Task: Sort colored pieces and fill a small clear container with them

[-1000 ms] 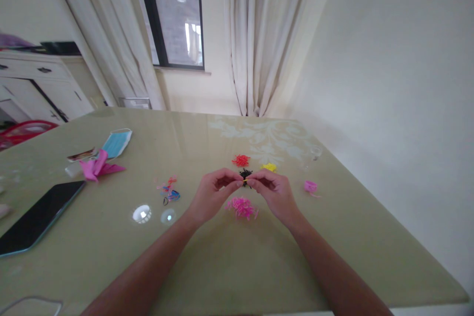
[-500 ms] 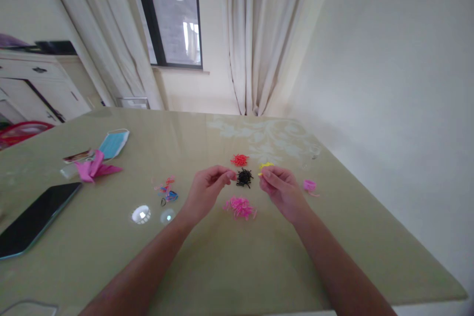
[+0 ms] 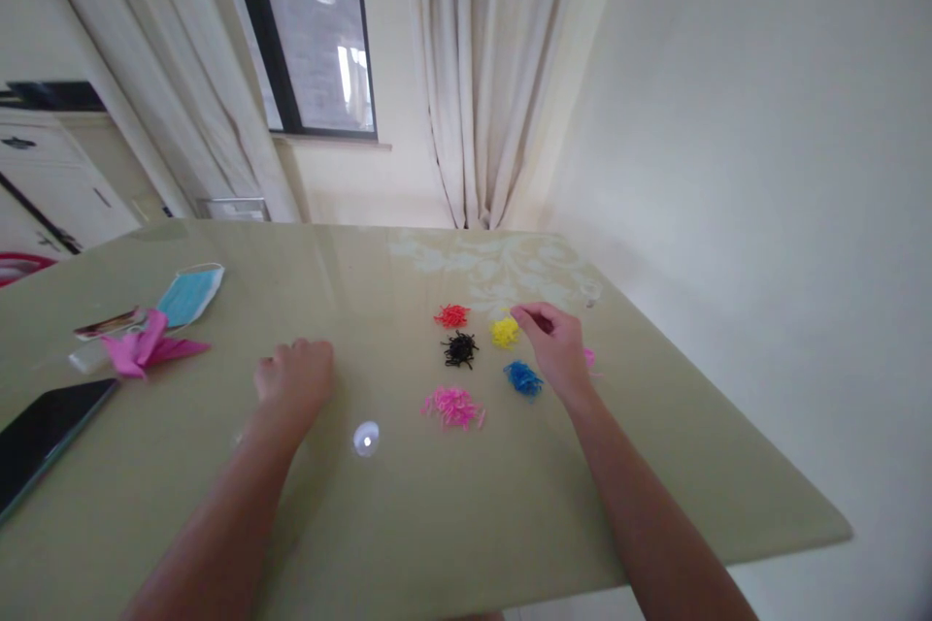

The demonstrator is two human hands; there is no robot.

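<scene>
"Where was the yellow pile [image 3: 504,333]?"

"On the desk [image 3: 437,524], just to the left of the right hand [image 3: 554,346]'s fingertips and slightly nearer the person."

"And how did those fingers stand?"

"Narrow: thumb and forefinger were pinched together at the tips. I couldn't tell whether a strand was caught between them."

"What about the left hand [image 3: 297,375]?"

"It was lowered over the desk, well apart from the piles, its fingers curled. The tips were hidden behind the knuckles, so I couldn't tell how wide they were or what they held."

"What else lay close by?"

"The blue pile [image 3: 524,379] sat just left of the right wrist. The black pile [image 3: 459,349] was beside the yellow one, between the red pile [image 3: 452,315] on the far side and the pink pile [image 3: 452,408] on the near side."

"What were they like?"

"Loose tangles of short, thin strands, with ends poking out. The desk was smooth and glossy, with a pale leafy pattern towards its far edge."

"And over on the left?"

"A pleated blue mask [image 3: 190,296], a pointed pink paper shape [image 3: 146,346], a flat black tablet [image 3: 50,432] and a card [image 3: 109,323] too blurred to read."
</scene>
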